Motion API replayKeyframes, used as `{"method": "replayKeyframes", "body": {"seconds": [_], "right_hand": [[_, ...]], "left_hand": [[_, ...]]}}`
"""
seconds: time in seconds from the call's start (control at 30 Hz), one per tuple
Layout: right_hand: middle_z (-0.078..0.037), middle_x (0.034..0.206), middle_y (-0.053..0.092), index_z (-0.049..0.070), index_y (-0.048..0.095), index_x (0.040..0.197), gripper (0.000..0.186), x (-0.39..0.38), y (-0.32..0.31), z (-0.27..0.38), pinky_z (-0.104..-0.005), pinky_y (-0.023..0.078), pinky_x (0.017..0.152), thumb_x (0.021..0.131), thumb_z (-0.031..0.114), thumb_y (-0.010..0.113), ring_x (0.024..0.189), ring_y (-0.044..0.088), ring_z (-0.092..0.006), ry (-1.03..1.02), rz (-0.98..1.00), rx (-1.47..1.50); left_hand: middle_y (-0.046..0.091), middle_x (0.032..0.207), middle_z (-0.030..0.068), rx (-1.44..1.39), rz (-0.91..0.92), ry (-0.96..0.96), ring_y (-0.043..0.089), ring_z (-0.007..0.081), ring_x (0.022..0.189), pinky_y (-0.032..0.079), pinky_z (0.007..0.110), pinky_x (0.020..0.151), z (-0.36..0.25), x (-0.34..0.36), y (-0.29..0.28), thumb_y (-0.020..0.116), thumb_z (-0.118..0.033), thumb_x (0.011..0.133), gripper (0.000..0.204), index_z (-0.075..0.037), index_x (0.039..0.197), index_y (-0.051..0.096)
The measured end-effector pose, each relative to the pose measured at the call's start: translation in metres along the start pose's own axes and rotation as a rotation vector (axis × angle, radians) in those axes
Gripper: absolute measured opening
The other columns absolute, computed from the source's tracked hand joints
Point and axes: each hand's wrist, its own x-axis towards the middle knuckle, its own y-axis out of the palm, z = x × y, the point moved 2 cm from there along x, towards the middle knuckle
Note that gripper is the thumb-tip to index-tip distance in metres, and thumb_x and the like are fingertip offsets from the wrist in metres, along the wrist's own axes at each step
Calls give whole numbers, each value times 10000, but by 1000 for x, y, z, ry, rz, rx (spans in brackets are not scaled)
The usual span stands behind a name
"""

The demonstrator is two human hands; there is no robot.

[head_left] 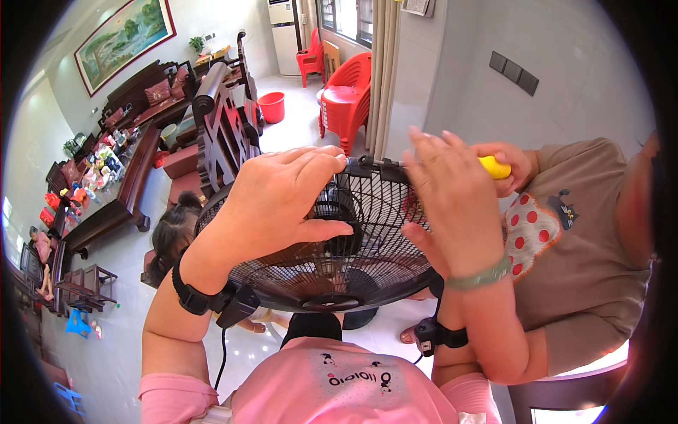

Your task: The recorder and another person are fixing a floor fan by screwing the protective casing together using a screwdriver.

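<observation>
A black electric fan with a round wire guard (385, 212) stands before me, its motor housing seen through the mesh. My left hand (272, 201) bends over the guard's upper rim, fingertips beside a dark clip (364, 167) and thumb across the mesh. My right hand (452, 201) is raised at the rim's right side, slightly blurred, fingers stretched and holding nothing. Behind it, another person's hand (517, 168) grips the yellow handle (494, 167) of what looks like a screwdriver. Its thin shaft points at the clip, partly hidden by my right hand.
The person in a brown shirt (586, 283) stands close on the right. A child's head (173, 233) shows left of the fan. Beyond are a dark wooden bench (219, 120), a cluttered long table (134, 184), a red bucket (272, 107) and stacked red chairs (346, 99).
</observation>
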Motion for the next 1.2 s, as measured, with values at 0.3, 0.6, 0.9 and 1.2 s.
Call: {"method": "replayKeyframes", "body": {"seconds": [0.3,0.6,0.9,1.2], "right_hand": [[-196,1120,668,0,614,1079,303,37,-6,72,-409,503,1037,871,217,659,1155,630,-353,46,-170,280],[-137,1128,614,7,633,979,260,30,3,63,-410,471,1085,819,208,674,1200,580,-322,-43,-110,45],[-101,975,575,35,631,792,277,-13,18,-5,-433,508,879,670,272,707,1065,582,-294,193,7,136],[-108,1031,645,2,680,843,301,-13,-1,-8,-453,515,921,695,263,709,1104,605,-303,171,-72,160]], "left_hand": [[689,1199,160,-12,-36,5,677,352,1059,561,430,856,5,-10,-4,832,-318,698,627,-20,1190,584],[691,1191,148,12,-16,-1,680,361,1029,557,438,839,3,-5,-4,858,-318,675,650,-30,1190,586],[698,1225,171,-15,9,-4,696,352,1063,565,397,892,5,-1,1,867,-432,727,698,3,1202,599],[694,1231,181,-3,8,6,698,358,1064,566,404,893,6,1,-1,867,-412,732,684,8,1198,595]]}}
